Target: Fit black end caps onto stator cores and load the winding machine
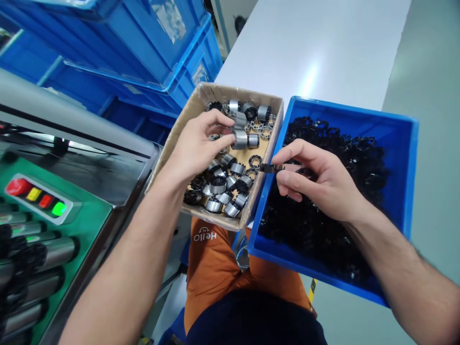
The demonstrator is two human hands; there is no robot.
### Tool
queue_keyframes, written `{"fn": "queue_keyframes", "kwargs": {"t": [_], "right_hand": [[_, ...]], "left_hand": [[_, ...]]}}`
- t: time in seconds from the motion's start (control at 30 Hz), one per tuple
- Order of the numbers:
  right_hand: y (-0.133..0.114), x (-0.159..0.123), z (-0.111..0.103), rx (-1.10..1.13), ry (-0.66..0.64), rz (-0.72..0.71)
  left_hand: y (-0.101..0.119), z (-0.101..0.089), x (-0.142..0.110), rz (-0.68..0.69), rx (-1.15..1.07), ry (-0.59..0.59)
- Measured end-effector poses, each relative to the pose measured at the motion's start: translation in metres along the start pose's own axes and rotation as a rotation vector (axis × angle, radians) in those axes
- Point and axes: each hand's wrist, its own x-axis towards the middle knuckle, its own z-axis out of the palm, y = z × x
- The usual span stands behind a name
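Observation:
My left hand (201, 146) reaches into a cardboard box (201, 98) and pinches a silver cylindrical metal part (240, 139) between thumb and fingers. The box holds several similar silver parts and black toothed rings (223, 184). My right hand (316, 179) hovers over the left side of a blue plastic bin (406, 167) full of black plastic rings (359, 153). Its thumb and forefinger grip one black ring (270, 167) edge-on, just at the gap between bin and box.
A machine with a green panel and red, yellow and green buttons (34, 196) stands at left, with steel rollers (43, 258) below. Blue crates (143, 52) are stacked behind the box. A white tabletop (316, 48) lies beyond. Orange cloth (215, 268) covers my lap.

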Motion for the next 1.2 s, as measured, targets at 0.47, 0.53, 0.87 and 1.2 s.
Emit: {"fn": "queue_keyframes", "kwargs": {"t": [0.47,0.53,0.87,1.2], "right_hand": [[0.013,-0.009,0.022,-0.180,0.245,-0.184],[0.018,-0.011,0.029,-0.189,0.248,-0.188],[0.021,-0.011,0.031,-0.184,0.187,-0.143],[0.022,-0.014,0.035,-0.196,0.191,-0.161]], "left_hand": [[0.016,0.082,-0.103,-0.254,-0.948,0.025],[0.013,0.082,-0.108,-0.232,-0.914,-0.028],[0.015,0.082,-0.121,-0.128,-0.911,-0.148],[0.013,0.085,-0.119,-0.046,-0.837,-0.102]]}}
